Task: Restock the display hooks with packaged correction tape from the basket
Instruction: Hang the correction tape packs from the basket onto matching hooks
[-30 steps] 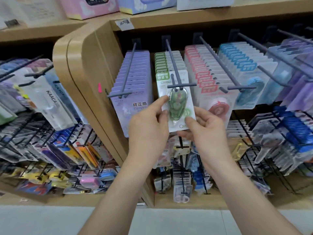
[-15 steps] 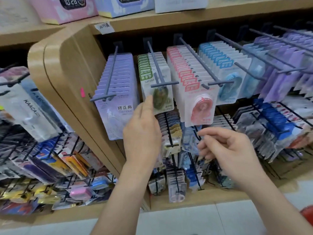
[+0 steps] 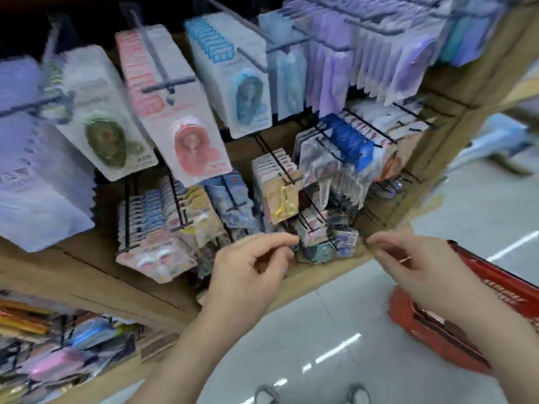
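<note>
The view is blurred and tilted. Green correction tape packs (image 3: pixel 106 132) hang on a dark display hook (image 3: pixel 58 97) at upper left, with pink packs (image 3: pixel 186 141) and blue packs (image 3: pixel 248 94) on hooks to their right. My left hand (image 3: pixel 250 269) hovers low in front of the shelf with loosely curled fingers and holds nothing. My right hand (image 3: pixel 414 263) is beside it, fingers loosely curled, also empty, just above the red basket (image 3: pixel 455 342) on the floor at lower right. The basket's contents are mostly hidden by my right arm.
Lavender packs (image 3: pixel 32 170) fill the far-left hook. Small racks of other stationery (image 3: pixel 320 199) crowd the lower wooden shelf (image 3: pixel 96 275). Purple and teal packs (image 3: pixel 379 53) hang at upper right. Grey tiled floor (image 3: pixel 335 345) lies below, with shoe tips at the bottom edge.
The green pack that both hands held on its hook now hangs free. Both hands have dropped down and right toward the basket, and the view has swung right and downward.
</note>
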`<state>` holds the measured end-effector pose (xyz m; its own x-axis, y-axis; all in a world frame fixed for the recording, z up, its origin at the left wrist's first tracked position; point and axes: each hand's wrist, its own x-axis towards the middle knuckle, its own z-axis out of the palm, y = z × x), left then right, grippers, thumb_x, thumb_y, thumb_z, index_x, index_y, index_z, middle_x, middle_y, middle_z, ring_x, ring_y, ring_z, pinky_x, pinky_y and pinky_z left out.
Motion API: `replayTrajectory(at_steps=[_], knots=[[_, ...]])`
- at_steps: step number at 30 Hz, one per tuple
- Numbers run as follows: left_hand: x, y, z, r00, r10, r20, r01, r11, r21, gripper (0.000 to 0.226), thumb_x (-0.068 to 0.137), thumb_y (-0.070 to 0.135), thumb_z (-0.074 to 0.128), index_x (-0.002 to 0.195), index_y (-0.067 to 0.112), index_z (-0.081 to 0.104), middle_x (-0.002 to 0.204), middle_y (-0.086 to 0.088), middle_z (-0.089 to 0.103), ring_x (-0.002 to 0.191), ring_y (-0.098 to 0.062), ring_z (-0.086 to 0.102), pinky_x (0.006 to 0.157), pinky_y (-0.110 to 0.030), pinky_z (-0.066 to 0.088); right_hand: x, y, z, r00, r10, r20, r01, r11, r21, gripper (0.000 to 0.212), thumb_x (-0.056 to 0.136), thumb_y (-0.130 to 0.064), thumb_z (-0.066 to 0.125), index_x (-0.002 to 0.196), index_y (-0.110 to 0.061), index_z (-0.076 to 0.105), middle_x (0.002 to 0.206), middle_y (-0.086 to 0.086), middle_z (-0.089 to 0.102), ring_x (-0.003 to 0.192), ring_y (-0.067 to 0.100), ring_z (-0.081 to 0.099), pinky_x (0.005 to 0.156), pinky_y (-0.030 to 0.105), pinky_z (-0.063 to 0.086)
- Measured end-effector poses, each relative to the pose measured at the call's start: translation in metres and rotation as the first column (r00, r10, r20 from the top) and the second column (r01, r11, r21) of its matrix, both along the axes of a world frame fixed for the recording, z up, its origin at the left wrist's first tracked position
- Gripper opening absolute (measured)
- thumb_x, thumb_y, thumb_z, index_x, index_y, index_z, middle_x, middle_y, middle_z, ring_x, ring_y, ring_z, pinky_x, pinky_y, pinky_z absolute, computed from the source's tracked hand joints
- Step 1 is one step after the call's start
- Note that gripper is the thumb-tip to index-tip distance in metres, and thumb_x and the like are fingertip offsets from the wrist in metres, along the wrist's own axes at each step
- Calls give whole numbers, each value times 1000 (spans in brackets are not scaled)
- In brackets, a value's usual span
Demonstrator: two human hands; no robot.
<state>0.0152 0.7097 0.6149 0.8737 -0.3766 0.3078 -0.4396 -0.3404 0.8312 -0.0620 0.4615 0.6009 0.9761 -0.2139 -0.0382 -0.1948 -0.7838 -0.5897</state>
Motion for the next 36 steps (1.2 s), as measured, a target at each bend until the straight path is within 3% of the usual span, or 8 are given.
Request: replayTrajectory(at_steps=[3,5,10,13,17,25,31,36], knots=[[-13,-53,-27,990,-124,68,112,981,160,25,84,25,53,89,22,78,83,17,71,79,2,64,71,-9,48,-45,-53,-24,991,-77,-111,72,996,-47,24,91,-21,63,109,-36,68,82,-9,73,81,16,67,76,36,53],[-30,-95,-46,972,-226,62,204,947,249,30,82,24,48,85,21,78,84,15,71,81,0,63,74,-8,46,-82,-92,-41,974,-140,-180,133,990,-47,22,92,-22,61,104,-40,66,85,-14,73,83,12,67,77,31,52],[-88,-209,-85,909,-364,-203,411,864,290,31,82,7,60,84,32,77,82,41,62,81,15,59,72,0,39,-187,-193,-78,885,-383,-264,398,918,1,25,92,-18,63,111,-32,68,98,-13,74,93,12,68,81,26,49],[-121,-277,-108,845,-412,-340,508,816,274,52,87,-3,63,80,48,67,86,38,65,85,8,63,71,-5,43,-253,-246,-101,767,-575,-285,611,790,51,30,92,-13,63,120,-23,68,103,-7,73,99,17,68,85,27,49],[-147,-359,-140,760,-444,-474,606,748,270,48,91,2,60,80,48,65,86,29,68,82,-1,66,75,-19,51,-318,-295,-124,573,-749,-334,815,562,138,26,93,-11,63,109,-31,65,89,-10,69,85,16,67,72,28,45],[-120,-478,-239,718,-379,-584,639,692,336,33,91,9,61,83,40,69,86,18,72,85,-4,66,78,-27,53,-337,-355,-202,246,-858,-451,957,139,255,28,92,-12,62,97,-39,65,83,-3,72,84,23,70,81,52,57],[-75,-556,-345,699,-301,-649,661,618,425,20,95,16,60,93,32,72,99,13,71,95,-11,66,81,-25,52,-271,-412,-292,220,-818,-531,965,105,239,21,94,-15,62,106,-32,66,86,-4,71,87,23,69,84,46,57],[-52,-631,-448,684,-314,-659,717,458,526,24,99,16,53,113,23,71,109,10,62,96,-9,53,90,-28,50,-210,-470,-411,298,-770,-564,954,217,209,25,93,-10,64,113,-23,66,83,-9,66,77,11,62,70,22,45]])
